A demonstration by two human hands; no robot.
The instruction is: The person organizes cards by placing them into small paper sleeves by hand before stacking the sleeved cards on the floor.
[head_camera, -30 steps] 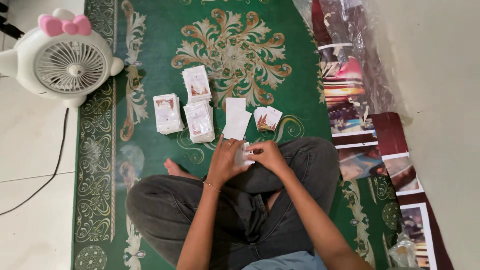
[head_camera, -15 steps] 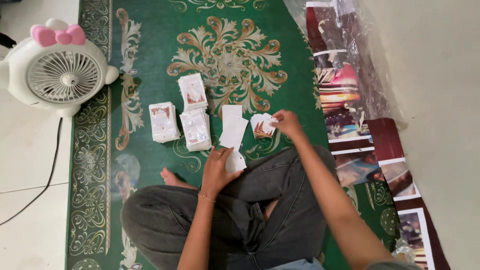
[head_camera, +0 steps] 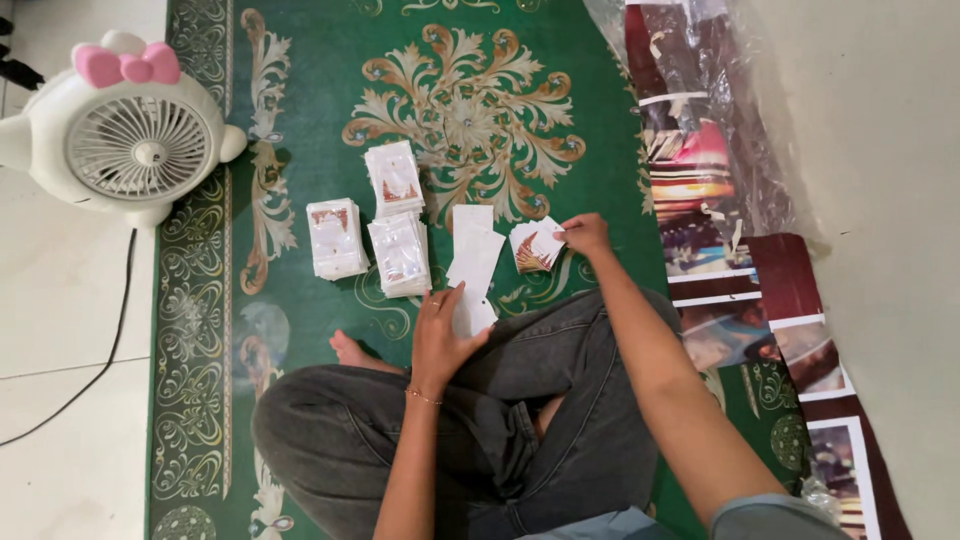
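I sit cross-legged on a green patterned rug (head_camera: 300, 80). My left hand (head_camera: 443, 335) rests near my knee and holds a small white packet (head_camera: 473, 314) by its lower edge. My right hand (head_camera: 587, 234) reaches forward and pinches a card at the small fanned pile of printed cards (head_camera: 533, 247). Between the hands lie plain white sleeves (head_camera: 474, 246). Three stacks of bagged cards (head_camera: 398, 252) (head_camera: 335, 238) (head_camera: 393, 178) sit further left on the rug.
A white fan with a pink bow (head_camera: 125, 135) stands at the rug's left edge, its black cord (head_camera: 110, 340) trailing over the tiled floor. Along the right lie printed photo sheets (head_camera: 760, 300) and a clear plastic bag of prints (head_camera: 700, 110).
My right hand left the packet at my lap and reached forward right to the fanned card pile. The left hand stayed near my knee with the white packet.
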